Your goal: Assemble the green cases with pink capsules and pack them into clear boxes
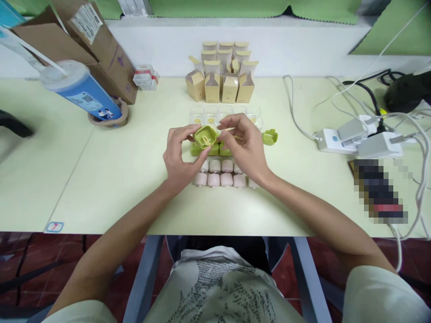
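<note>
Held up over the table is a small green flower-shaped cup point(205, 137), pinched between the thumb and fingers of my left hand point(180, 154). Its hollow faces me, and thin yellow strips show inside. Close to the cup's right rim, my right hand point(245, 148) has its fingers curled and thumb bent in; what they hold is too small to make out. Below my hands lie green blocks point(225, 150), partly covered. Nearer to me are rows of pale pink rounded pieces point(226, 180). Another green cup point(270, 137) rests right of my right hand.
Clear plastic cups point(212, 111) with yellow centres stand beyond my hands. Behind them are open yellow cartons point(212, 87). On the left are a blue drink cup point(90, 96) in a holder and a cardboard box point(111, 58). A power strip point(336, 140) with cables lies right.
</note>
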`<state>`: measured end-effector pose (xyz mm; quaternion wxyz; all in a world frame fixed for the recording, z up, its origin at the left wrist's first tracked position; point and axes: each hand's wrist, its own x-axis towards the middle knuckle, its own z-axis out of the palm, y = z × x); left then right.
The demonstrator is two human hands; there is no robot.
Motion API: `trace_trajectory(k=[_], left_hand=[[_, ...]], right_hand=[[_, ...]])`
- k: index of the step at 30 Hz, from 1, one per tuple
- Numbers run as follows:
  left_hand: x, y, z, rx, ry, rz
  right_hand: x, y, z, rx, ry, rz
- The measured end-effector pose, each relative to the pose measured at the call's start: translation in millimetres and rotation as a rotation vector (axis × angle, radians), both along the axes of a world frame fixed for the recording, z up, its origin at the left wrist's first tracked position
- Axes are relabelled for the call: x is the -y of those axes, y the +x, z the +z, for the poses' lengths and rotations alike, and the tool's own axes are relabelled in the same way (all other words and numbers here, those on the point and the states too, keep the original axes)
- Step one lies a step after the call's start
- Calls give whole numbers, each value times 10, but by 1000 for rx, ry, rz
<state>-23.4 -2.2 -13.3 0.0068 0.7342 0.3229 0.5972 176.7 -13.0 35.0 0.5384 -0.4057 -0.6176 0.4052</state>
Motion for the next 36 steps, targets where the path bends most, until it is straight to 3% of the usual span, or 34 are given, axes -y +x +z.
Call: trace_trajectory(k=[3, 7, 12, 16, 24, 36], left_hand=[[10, 18, 14, -76, 95, 21], [12, 13, 33, -157, 206, 42], [-30, -6, 4, -174, 280, -2], [-38, 11, -32, -119, 212, -29], [62, 3, 2, -41, -15, 53], [73, -30, -21, -84, -14, 15]], right_hand=[[44, -11, -23, 336, 321, -87], [68, -3, -26, 505, 348, -46], [64, 14, 22, 468, 185, 48], [96, -8, 69, 421, 165, -6], [186, 84, 310, 169, 216, -80], [98, 94, 208, 386, 516, -54]])
